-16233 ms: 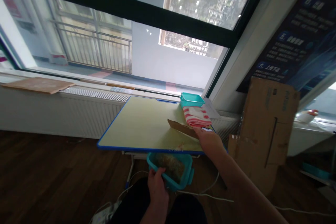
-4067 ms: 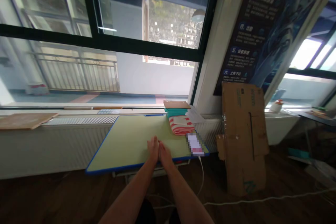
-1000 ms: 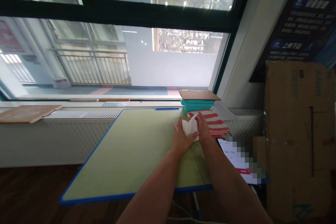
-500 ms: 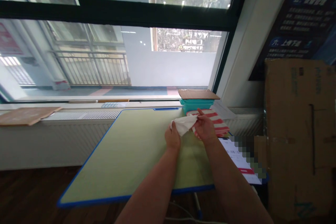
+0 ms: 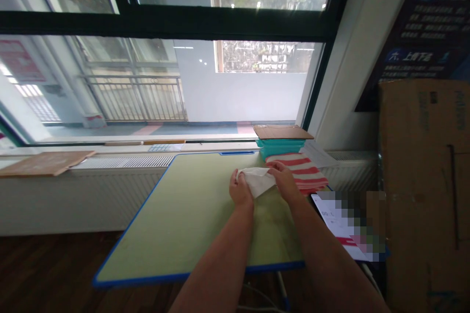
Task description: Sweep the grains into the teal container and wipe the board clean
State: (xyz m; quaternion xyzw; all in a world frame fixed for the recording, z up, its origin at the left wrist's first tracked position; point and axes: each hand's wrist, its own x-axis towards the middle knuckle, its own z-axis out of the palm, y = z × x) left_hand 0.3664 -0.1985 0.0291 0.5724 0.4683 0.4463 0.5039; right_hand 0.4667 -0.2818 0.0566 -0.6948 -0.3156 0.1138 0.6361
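Observation:
Both of my hands hold a white cloth [image 5: 259,180] over the green, blue-edged table top [image 5: 191,215]. My left hand [image 5: 239,189] pinches its left edge with fingers closed. My right hand [image 5: 284,182] grips its right edge. The cloth is stretched between them, close above the table. Just behind my right hand lies a folded red-and-white striped towel [image 5: 303,172].
A teal box [image 5: 281,147] with a piece of cardboard [image 5: 283,132] on top stands at the table's far right corner. A phone [image 5: 340,227] lies at the right edge. A big cardboard sheet [image 5: 426,181] leans at the right. The radiator [image 5: 91,190] and window sill run behind.
The crumpled white cloth has been pulled apart between my hands and lowered toward the table. My hands have spread a little.

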